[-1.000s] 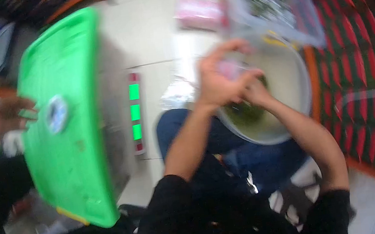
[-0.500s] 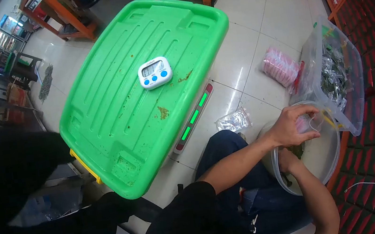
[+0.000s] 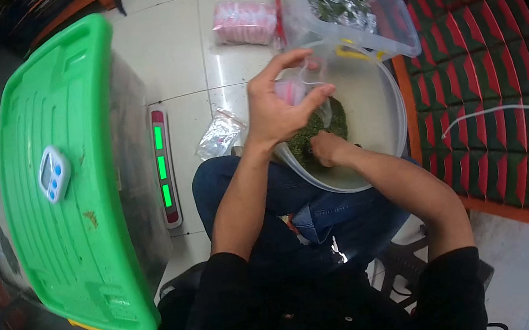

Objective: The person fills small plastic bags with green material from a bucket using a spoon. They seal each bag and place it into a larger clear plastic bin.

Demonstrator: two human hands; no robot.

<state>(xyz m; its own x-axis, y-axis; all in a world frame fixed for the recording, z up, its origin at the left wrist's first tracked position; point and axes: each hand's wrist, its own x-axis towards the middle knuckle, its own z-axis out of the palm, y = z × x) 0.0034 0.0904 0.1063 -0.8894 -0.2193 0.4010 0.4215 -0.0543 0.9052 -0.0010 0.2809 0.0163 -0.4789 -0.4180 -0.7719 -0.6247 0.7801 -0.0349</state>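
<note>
My left hand point(image 3: 276, 103) is above the near-left rim of a round, translucent tub point(image 3: 374, 110). Its thumb and fingers are curled around a small clear plastic bag point(image 3: 314, 78) with a pinkish part, its mouth spread apart. Down inside the tub, my right hand point(image 3: 327, 148) is closed at a heap of finely chopped green leaves point(image 3: 338, 118). Small dark bits show beside that hand, but its fingertips and whatever they grip are hidden.
Beyond the tub stands a clear bin point(image 3: 405, 39) of filled bags. A pink-white pack point(image 3: 246, 22) and flat plastic bags point(image 3: 220, 133) lie on the tiles. Left are a scale display point(image 3: 164, 171) and a green-lidded box point(image 3: 78, 243) bearing a timer point(image 3: 54, 174); red-and-dark packs point(image 3: 479, 70) line the right.
The view has swung right and down, bringing the tub nearer the middle. My left hand still holds the bag over the tub; my right hand stays low inside, and more chopped leaves show.
</note>
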